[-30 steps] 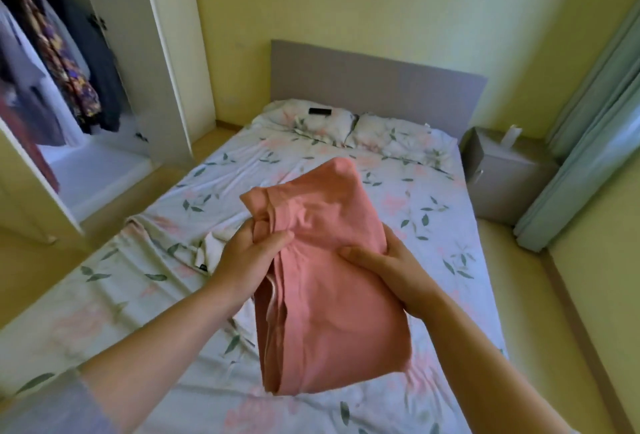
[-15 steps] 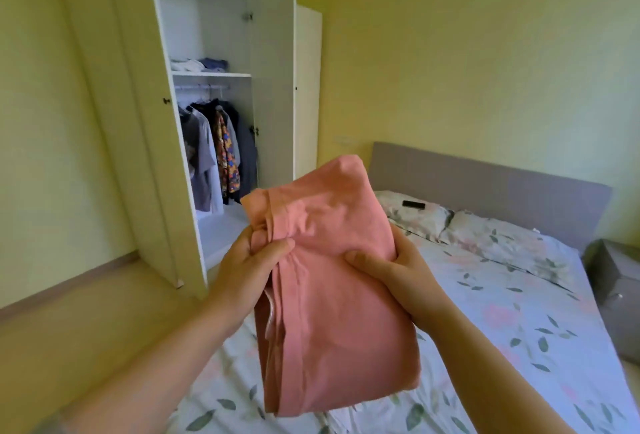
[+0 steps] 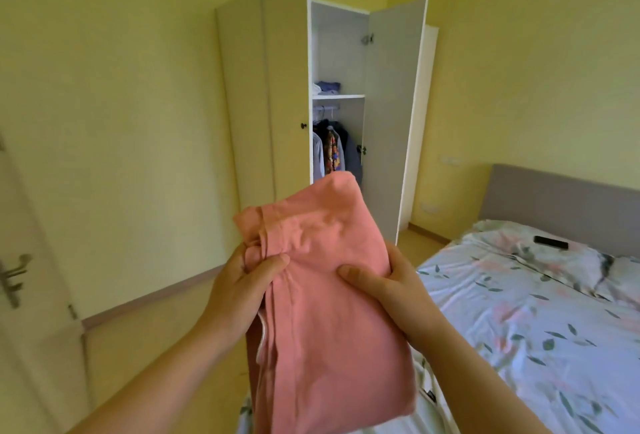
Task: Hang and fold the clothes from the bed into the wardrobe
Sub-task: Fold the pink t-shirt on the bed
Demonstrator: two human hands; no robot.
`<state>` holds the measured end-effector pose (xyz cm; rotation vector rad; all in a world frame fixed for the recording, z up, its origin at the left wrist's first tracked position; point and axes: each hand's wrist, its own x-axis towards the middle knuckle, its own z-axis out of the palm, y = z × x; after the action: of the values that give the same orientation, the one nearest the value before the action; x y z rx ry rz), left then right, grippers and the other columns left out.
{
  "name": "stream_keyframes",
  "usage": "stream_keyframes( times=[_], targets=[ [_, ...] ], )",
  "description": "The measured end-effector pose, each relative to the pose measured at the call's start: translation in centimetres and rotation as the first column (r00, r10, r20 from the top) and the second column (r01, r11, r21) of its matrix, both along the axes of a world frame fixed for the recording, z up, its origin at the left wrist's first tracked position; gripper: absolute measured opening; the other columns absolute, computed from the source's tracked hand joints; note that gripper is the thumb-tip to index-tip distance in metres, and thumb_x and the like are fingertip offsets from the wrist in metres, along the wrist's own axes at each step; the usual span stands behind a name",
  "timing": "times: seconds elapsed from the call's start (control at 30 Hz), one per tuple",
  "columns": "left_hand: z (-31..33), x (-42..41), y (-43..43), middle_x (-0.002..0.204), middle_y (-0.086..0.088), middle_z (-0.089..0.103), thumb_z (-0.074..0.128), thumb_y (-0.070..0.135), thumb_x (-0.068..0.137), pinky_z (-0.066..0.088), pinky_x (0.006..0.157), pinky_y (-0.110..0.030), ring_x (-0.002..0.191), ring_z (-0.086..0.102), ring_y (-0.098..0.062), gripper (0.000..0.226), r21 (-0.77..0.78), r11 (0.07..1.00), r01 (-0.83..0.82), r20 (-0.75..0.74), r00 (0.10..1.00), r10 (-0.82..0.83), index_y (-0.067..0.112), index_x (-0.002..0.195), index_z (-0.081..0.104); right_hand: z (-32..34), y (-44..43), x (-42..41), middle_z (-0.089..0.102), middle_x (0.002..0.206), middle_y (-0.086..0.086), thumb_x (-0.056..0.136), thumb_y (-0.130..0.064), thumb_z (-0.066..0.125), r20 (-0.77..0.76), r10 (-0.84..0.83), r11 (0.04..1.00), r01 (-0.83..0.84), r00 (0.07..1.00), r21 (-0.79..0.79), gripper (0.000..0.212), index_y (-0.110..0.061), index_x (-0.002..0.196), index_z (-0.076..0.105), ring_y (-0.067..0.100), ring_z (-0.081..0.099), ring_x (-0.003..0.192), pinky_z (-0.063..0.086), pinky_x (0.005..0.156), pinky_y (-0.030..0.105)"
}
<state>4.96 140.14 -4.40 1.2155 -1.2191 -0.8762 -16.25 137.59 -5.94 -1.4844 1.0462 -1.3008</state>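
Gripping left hand [image 3: 242, 291]: pinches the pink garment [image 3: 329, 312] at its 9 o'clock edge, thumb pressed on the front face, fingers hidden behind the cloth.
Right hand [image 3: 391, 290]: grips the same garment at its 3 o'clock edge, thumb lying across the front, fingers wrapped behind.
Pink garment: folded into a long flat pad, held in the air between both hands; upper end points to 12 o'clock, lower end runs out of frame at 6 o'clock. It is lifted off the bed and is outside the wardrobe.
Wardrobe [image 3: 287, 87]: white, at 12 o'clock beyond the garment; two doors stand open on one bay.
Shelf [image 3: 338, 96]: inside the open bay; carries a small pile of folded clothes [image 3: 327, 87], white and blue.
Hanging clothes [image 3: 334, 153]: on the rail beneath the shelf; dark, pale and one patterned piece.
Bed [image 3: 536, 329]: from 3 to 5 o'clock of the hands, floral sheet, partly behind the right forearm.
Headboard [image 3: 561, 201]: grey, at 2 o'clock, against the yellow wall.
Pillow [image 3: 554, 260]: at 3 o'clock; a dark flat object [image 3: 551, 242] lies on it, kind cannot be told.
Door handle [image 3: 14, 278]: metal, at 9 o'clock at the frame edge, blurred.
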Motion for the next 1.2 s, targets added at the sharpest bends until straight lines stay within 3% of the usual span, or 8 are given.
stream_keyframes(
  times=[0.27,0.43,0.67,0.93,1.13,1.2],
  targets=[
    [0.6,4.6,-8.2,0.107,0.005,0.072,0.063,0.044,0.069,0.05,0.097,-0.044,0.103,0.066,-0.016,0.048,-0.01,0.998,-0.059,0.039,0.997,0.059,0.026,0.114,0.064,0.5,-9.9,5.0,0.072,0.106,-0.017,0.064,-0.039,0.081,0.03,0.091,0.996,-0.09,0.995,-0.013,0.057,-0.037,0.117,0.061,0.002,0.069,0.095,0.055,0.072,0.017],
    [1.3,7.9,-13.3,0.11,0.003,0.071,0.063,0.045,0.07,0.048,0.1,-0.049,0.106,0.065,-0.019,0.051,0.009,0.994,-0.106,0.055,0.993,0.105,0.025,0.117,0.063,0.6,-16.5,8.6,0.072,0.114,-0.011,0.067,-0.036,0.082,0.052,0.178,0.984,-0.177,0.983,-0.011,0.065,-0.034,0.127,0.058,0.01,0.068,0.105,0.055,0.09,0.036],
    [1.2,13.6,-19.8,0.108,0.005,0.071,0.064,0.046,0.069,0.049,0.098,-0.046,0.103,0.066,-0.015,0.049,0.028,0.992,-0.123,0.027,0.992,0.122,0.027,0.115,0.063,1.1,-23.8,14.4,0.071,0.111,-0.016,0.066,-0.038,0.082,0.004,0.202,0.979,-0.202,0.979,0.002,0.061,-0.038,0.123,0.058,0.006,0.068,0.102,0.055,0.089,0.034],
    [0.5,21.8,-28.7,0.107,0.005,0.071,0.064,0.046,0.069,0.05,0.096,-0.047,0.102,0.066,-0.016,0.048,0.03,0.999,-0.027,0.031,0.999,0.026,0.028,0.114,0.063,0.3,-30.3,22.0,0.072,0.111,-0.012,0.062,-0.041,0.084,0.001,0.076,0.997,-0.076,0.997,0.019,0.064,-0.035,0.122,0.06,0.009,0.068,0.103,0.055,0.093,0.04],
    [-0.5,24.4,-35.4,0.104,0.005,0.072,0.065,0.045,0.068,0.052,0.092,-0.042,0.099,0.067,-0.016,0.047,0.062,0.991,0.115,0.0,0.993,-0.115,0.026,0.111,0.064,-0.8,-33.5,24.4,0.072,0.108,-0.018,0.062,-0.042,0.083,-0.01,-0.107,0.994,0.107,0.994,0.032,0.062,-0.037,0.12,0.061,0.0,0.068,0.098,0.055,0.076,0.017],
    [-1.0,24.2,-37.4,0.1,0.006,0.073,0.065,0.044,0.068,0.053,0.087,-0.036,0.097,0.068,-0.014,0.044,0.072,0.985,0.159,-0.021,0.987,-0.158,0.027,0.109,0.064,-1.2,-34.7,24.3,0.072,0.108,-0.018,0.061,-0.043,0.083,-0.014,-0.159,0.986,0.16,0.987,0.043,0.064,-0.035,0.12,0.061,0.0,0.068,0.098,0.055,0.076,0.017]
  ],
)
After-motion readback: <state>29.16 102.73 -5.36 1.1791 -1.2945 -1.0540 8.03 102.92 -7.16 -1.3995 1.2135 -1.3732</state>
